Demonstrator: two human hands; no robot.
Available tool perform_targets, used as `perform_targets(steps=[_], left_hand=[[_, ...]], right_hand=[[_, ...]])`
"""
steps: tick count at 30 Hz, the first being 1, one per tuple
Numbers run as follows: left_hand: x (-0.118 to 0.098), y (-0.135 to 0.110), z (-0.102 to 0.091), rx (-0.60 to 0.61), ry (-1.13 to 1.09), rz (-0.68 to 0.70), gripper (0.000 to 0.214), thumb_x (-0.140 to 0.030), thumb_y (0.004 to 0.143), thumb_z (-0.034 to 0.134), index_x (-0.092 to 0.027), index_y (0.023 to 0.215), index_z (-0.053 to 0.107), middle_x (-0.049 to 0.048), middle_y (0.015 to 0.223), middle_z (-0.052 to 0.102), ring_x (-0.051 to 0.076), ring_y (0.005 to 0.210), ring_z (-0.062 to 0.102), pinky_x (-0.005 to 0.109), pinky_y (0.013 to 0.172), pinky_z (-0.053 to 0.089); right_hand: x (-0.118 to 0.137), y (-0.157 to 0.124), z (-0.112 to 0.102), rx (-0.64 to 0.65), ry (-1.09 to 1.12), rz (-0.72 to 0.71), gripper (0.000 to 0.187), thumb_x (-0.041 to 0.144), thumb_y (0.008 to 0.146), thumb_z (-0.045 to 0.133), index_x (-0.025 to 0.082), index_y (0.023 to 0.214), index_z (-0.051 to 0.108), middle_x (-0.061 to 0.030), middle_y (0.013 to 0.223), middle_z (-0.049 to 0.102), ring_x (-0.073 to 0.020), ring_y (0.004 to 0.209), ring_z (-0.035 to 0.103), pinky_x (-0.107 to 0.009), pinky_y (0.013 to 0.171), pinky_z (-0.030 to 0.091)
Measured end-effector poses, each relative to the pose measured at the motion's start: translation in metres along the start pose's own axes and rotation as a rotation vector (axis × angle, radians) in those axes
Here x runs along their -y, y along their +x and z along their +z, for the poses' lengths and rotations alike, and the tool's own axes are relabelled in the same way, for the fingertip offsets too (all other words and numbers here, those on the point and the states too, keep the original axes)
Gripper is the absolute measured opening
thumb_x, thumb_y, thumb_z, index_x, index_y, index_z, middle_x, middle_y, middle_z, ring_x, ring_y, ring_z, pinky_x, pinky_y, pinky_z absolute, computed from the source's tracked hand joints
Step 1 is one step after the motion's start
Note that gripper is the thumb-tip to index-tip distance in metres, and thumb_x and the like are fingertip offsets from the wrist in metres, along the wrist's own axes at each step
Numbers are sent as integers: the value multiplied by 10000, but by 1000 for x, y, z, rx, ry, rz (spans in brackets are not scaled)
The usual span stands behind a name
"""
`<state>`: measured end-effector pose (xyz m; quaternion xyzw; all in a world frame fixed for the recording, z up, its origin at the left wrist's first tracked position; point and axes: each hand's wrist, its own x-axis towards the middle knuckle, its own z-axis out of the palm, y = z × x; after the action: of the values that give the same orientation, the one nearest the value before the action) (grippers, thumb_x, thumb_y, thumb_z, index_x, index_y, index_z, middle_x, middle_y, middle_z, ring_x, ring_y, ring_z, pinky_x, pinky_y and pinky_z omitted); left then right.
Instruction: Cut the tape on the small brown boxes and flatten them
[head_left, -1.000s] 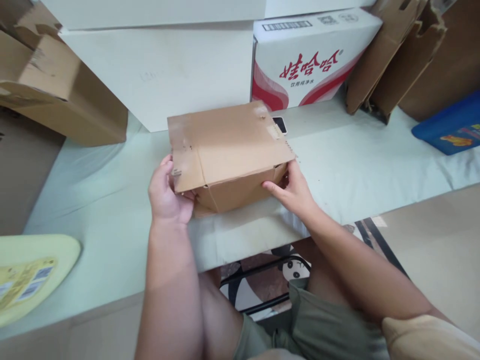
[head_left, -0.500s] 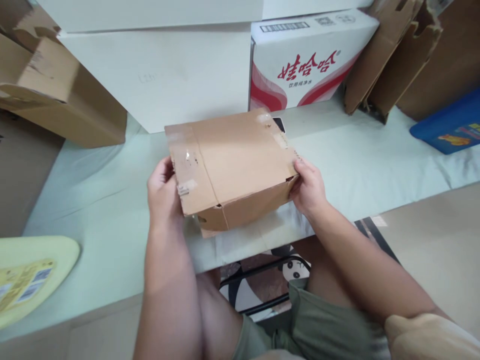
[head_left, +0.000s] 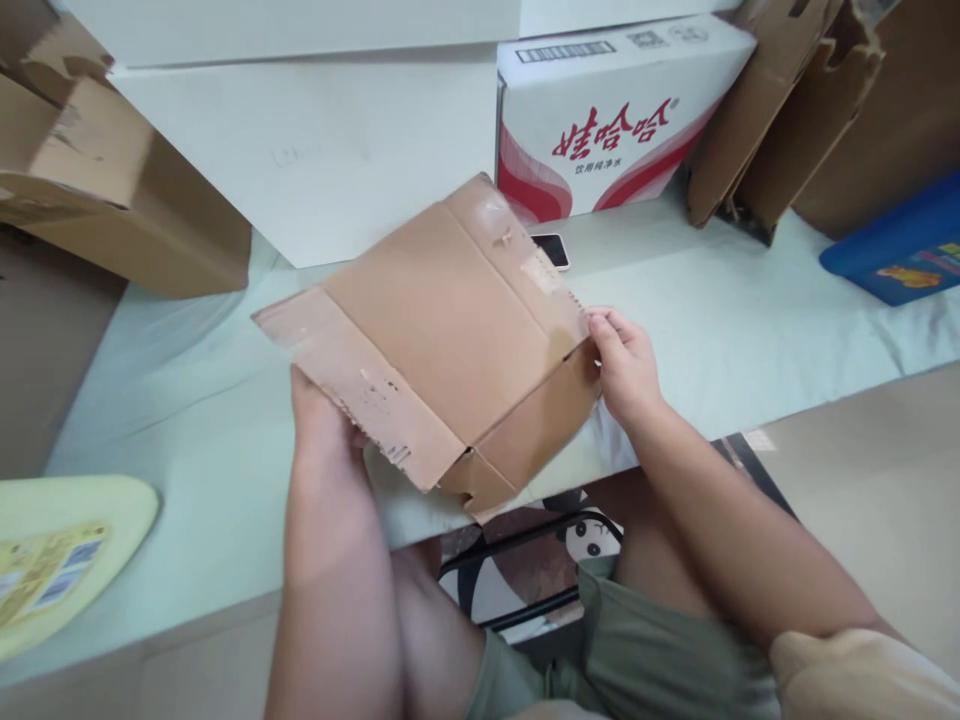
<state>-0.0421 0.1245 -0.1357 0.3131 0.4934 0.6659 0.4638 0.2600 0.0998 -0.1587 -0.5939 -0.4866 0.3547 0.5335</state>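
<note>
Pinching the brown carton (head_left: 442, 320) by its right edge, right hand (head_left: 630, 365); at its near-left edge, left hand (head_left: 321, 415), grip hidden; pale cloth (head_left: 705, 330) stretching rightward; behind, white box (head_left: 637, 80) marked 娃哈哈.

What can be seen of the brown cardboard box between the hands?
The brown cardboard box is angled over pale green cloth, broad creased panel upward. Taped, ragged-edged strips flank the panel; a folded side slopes down at the near edge. The left hand, partly hidden, is at its left edge; the right hand grips its right corner.
</note>
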Motion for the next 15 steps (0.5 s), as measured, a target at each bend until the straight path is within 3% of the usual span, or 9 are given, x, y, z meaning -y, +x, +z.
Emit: perform_targets(steps=[3,6,8,12,15], left_hand=[[-13,-8,12,22,-114,5,257,-416,720,825,-243,842,680,13,811,765,267,998,730,411,874,613],[-21,-10,16,33,-168,44,300,-460,730,828,-271,915,688,30,914,798,302,1201,706,448,974,610],[-23,-9,14,22,-172,74,327,-478,748,821,-272,968,691,39,968,805,310,1256,686,463,1017,596],[-23,-7,13,25,-197,69,318,-405,752,798,-273,1021,692,42,989,799,307,1209,699,449,1020,585],[-25,-7,16,3,-277,96,175,-367,797,677,-242,917,666,62,873,752,286,1046,721,405,923,599]], right_hand=[[-6,6,-3,-76,-118,-23,411,541,878,653,237,1154,638,-88,1149,698,-251,1074,669,-401,913,560],[-11,11,-4,-148,11,73,570,532,790,745,257,1252,556,-91,1225,664,-221,1068,675,-351,846,574],[-10,9,-3,-8,227,207,556,576,769,792,264,1171,571,-35,1041,683,-168,828,670,-284,664,545],[2,-4,2,401,457,373,527,632,663,915,221,798,614,43,604,578,-97,460,462,-228,405,367],[14,-12,7,435,484,387,562,626,550,971,201,697,634,43,536,582,-63,379,374,-213,333,300]])
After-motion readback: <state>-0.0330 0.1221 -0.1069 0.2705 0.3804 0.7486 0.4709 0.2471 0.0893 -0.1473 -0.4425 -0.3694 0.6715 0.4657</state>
